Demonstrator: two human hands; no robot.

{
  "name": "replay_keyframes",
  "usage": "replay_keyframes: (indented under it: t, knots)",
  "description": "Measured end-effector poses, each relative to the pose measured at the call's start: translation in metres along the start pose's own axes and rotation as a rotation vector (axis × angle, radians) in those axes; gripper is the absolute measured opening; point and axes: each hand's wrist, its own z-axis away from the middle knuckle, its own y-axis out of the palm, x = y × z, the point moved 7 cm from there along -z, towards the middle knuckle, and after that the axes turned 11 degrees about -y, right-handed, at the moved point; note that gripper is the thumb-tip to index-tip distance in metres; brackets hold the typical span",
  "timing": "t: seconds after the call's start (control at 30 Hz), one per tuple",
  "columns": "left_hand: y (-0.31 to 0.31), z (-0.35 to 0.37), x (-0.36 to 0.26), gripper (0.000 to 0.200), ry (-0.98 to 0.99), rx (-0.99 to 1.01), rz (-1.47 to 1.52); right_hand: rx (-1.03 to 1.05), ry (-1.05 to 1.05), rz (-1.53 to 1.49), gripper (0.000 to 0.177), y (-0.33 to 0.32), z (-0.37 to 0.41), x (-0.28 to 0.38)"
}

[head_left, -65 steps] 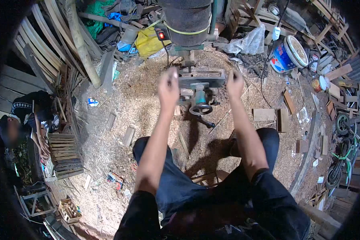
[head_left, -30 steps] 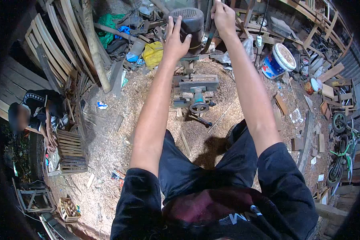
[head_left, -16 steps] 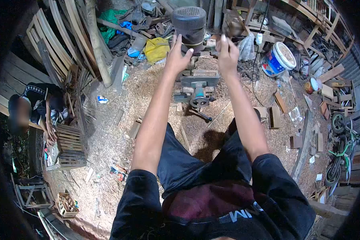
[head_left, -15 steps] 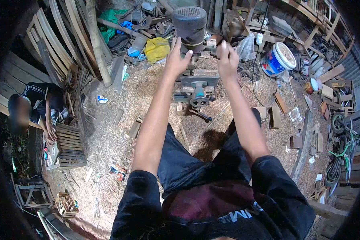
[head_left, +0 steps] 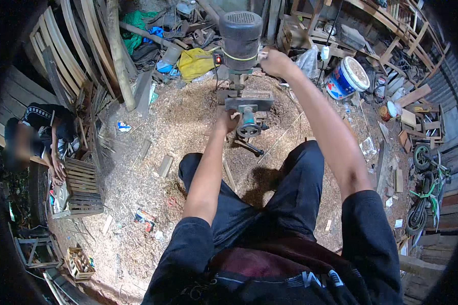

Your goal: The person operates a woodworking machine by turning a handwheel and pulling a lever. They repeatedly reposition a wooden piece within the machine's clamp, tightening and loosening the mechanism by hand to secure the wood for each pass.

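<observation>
A floor-standing machine with a dark, vented motor housing [head_left: 240,33] stands ahead of me, a yellowish band around the motor and a small red-lit switch [head_left: 219,59] on its left. Below sit a grey vise [head_left: 257,105] and a round handwheel [head_left: 249,130]. My left hand [head_left: 227,122] is closed at the left of the vise, near the handwheel; its fingertips are partly hidden, so what it grips does not show. My right hand [head_left: 276,62] is closed against the motor's right side, around something its fingers hide.
Wood shavings cover the floor, with loose wood pieces [head_left: 165,165] about. Another person [head_left: 46,129] crouches at left beside a slatted wooden crate [head_left: 84,178]. A bucket [head_left: 347,78], a small green motorbike [head_left: 427,190] and stacked lumber stand around the sides.
My left hand has come down from beside the motor to the vise. My right hand has moved left to the motor's side; the brown thing near it is out of sight.
</observation>
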Motion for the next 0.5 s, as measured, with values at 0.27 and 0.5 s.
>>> replay_keyframes:
  t: [0.27,0.5]
  knots:
    - [0.098,-0.012,0.059,0.049,0.123,0.117,0.101,0.530,0.647,-0.667,0.008,0.030,0.039,-0.025]
    - [0.087,0.015,0.025,0.031,-0.006,0.059,0.206,0.463,0.592,-0.565,0.025,0.035,0.048,-0.021]
